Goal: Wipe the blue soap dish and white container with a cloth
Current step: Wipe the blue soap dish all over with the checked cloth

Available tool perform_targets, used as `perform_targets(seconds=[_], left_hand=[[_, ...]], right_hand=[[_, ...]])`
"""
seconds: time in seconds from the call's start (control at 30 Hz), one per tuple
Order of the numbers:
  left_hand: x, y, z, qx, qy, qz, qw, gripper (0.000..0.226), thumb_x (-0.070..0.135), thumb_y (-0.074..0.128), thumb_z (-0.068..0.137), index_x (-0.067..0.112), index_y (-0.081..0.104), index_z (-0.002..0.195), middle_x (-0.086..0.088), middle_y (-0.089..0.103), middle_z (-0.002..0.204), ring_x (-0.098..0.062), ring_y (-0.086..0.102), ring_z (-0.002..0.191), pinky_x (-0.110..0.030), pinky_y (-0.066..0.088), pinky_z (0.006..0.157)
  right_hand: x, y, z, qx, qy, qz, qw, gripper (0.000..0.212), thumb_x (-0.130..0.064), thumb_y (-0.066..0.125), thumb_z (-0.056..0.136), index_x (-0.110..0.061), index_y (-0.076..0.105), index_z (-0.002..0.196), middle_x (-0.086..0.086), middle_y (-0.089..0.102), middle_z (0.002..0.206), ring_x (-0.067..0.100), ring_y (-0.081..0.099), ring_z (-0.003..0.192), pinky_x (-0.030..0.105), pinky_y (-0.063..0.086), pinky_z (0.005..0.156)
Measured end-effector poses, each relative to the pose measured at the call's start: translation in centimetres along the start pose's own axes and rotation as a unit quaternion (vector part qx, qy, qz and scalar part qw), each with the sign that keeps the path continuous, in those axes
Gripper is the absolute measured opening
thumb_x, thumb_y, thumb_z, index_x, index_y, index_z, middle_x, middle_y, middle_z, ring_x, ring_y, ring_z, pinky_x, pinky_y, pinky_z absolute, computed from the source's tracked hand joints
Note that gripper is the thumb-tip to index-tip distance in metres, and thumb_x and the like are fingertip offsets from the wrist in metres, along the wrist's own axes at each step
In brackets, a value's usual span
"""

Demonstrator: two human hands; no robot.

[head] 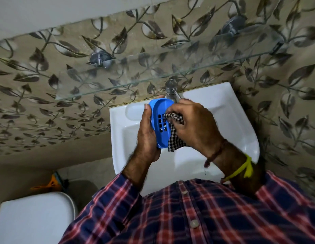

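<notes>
The left hand (147,136) clasps the blue soap dish (159,120) above the sink (232,120), near its back edge; the right hand (193,124) pinches a checked cloth (174,132) against the dish's slotted inside.

White basin (232,110), tap (171,88) at back; glass shelf (153,74) above; toilet cistern (30,219) left.

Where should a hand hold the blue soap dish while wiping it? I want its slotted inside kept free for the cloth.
Grip the blue soap dish by its long outer rim from the left, as the left hand does: the open face tilts right, toward the right hand pressing in the checked cloth.
</notes>
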State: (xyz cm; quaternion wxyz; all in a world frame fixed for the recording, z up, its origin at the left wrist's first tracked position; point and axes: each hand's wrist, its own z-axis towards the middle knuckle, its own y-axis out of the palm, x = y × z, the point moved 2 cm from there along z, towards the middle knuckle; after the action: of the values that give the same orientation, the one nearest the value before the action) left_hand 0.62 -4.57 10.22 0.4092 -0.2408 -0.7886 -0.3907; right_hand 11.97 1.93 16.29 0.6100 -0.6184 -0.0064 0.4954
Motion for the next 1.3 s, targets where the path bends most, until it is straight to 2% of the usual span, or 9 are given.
perform_targets(seconds=[0.2,0.3,0.47,0.63,0.73,0.87,1.03,1.17,1.3], left_hand=[[0.4,-0.3,-0.1,0.009,-0.013,0.0,1.0,0.077,0.074,0.038,0.094,0.013,0.065,0.133,-0.016,0.073,0.109,-0.03,0.07,0.093,-0.039,0.059,0.079],[0.9,0.3,-0.2,0.013,-0.015,-0.013,1.0,0.091,0.076,0.043,0.08,0.009,0.06,0.139,-0.022,0.067,0.116,-0.035,0.064,0.102,-0.044,0.055,0.089],[1.0,0.4,0.0,-0.006,-0.019,-0.038,0.999,0.085,0.076,0.044,0.077,0.01,0.069,0.124,-0.013,0.074,0.091,-0.027,0.072,0.079,-0.036,0.06,0.071],[1.6,0.6,0.1,0.037,0.031,-0.019,0.999,0.071,0.074,0.04,0.093,0.019,0.064,0.132,-0.009,0.074,0.099,-0.023,0.07,0.087,-0.039,0.059,0.078],[2.4,-0.2,-0.1,0.036,0.09,0.086,0.992,0.052,0.067,0.056,0.086,0.039,0.06,0.129,-0.011,0.071,0.115,-0.027,0.07,0.099,-0.048,0.057,0.088],[2.1,-0.8,-1.0,0.024,0.193,0.263,0.945,0.037,0.029,0.071,0.086,0.027,0.062,0.123,0.004,0.072,0.114,-0.017,0.071,0.103,-0.032,0.057,0.091],[2.0,0.1,-2.3,0.052,0.298,0.414,0.858,0.031,0.03,0.059,0.087,0.019,0.075,0.111,0.023,0.071,0.091,-0.005,0.065,0.083,-0.018,0.051,0.072],[2.3,0.0,-3.0,0.083,0.312,0.454,0.831,0.025,0.011,0.076,0.088,0.02,0.077,0.112,0.013,0.076,0.088,-0.009,0.069,0.078,-0.032,0.058,0.072],[2.7,-0.3,-3.6,0.119,0.333,0.437,0.827,0.015,0.014,0.073,0.084,0.012,0.078,0.098,0.004,0.073,0.076,-0.016,0.067,0.067,-0.037,0.059,0.063]], right_hand=[[0.3,0.4,-2.1,-0.112,-0.09,-0.064,0.988,0.032,-0.01,0.077,0.071,-0.024,0.073,0.1,-0.004,0.067,0.093,0.025,0.065,0.084,0.033,0.052,0.068],[1.1,-0.1,-1.9,-0.08,-0.075,-0.049,0.993,0.031,-0.011,0.079,0.072,-0.026,0.074,0.098,-0.006,0.068,0.093,0.023,0.065,0.086,0.029,0.049,0.067],[0.8,0.4,-3.2,-0.107,-0.104,-0.044,0.988,0.037,-0.004,0.077,0.071,-0.025,0.074,0.102,-0.006,0.067,0.098,0.023,0.065,0.088,0.036,0.056,0.07],[3.2,-0.8,-2.7,-0.077,-0.03,0.038,0.996,0.027,-0.01,0.076,0.077,-0.029,0.075,0.096,-0.017,0.063,0.091,0.016,0.065,0.092,0.034,0.054,0.076],[4.1,-1.0,-2.7,0.023,0.065,0.185,0.98,0.022,-0.004,0.08,0.077,-0.021,0.077,0.09,-0.009,0.071,0.092,0.007,0.067,0.091,0.033,0.055,0.086],[3.2,-2.0,-2.0,0.145,0.066,0.193,0.968,0.023,-0.004,0.079,0.079,-0.015,0.077,0.1,-0.004,0.074,0.097,0.001,0.066,0.094,0.03,0.055,0.091],[1.1,-2.6,-1.3,0.242,-0.063,0.072,0.966,0.035,0.009,0.074,0.075,-0.002,0.073,0.108,0.014,0.07,0.101,0.027,0.067,0.095,0.04,0.056,0.088],[-0.1,-1.7,-1.4,0.225,-0.13,0.021,0.965,0.03,0.008,0.068,0.077,0.003,0.074,0.107,0.019,0.069,0.102,0.036,0.067,0.094,0.048,0.055,0.083],[-1.7,-0.4,-2.2,0.16,-0.184,-0.017,0.97,0.032,0.002,0.056,0.084,-0.002,0.074,0.111,0.015,0.07,0.112,0.026,0.057,0.105,0.04,0.052,0.086]])
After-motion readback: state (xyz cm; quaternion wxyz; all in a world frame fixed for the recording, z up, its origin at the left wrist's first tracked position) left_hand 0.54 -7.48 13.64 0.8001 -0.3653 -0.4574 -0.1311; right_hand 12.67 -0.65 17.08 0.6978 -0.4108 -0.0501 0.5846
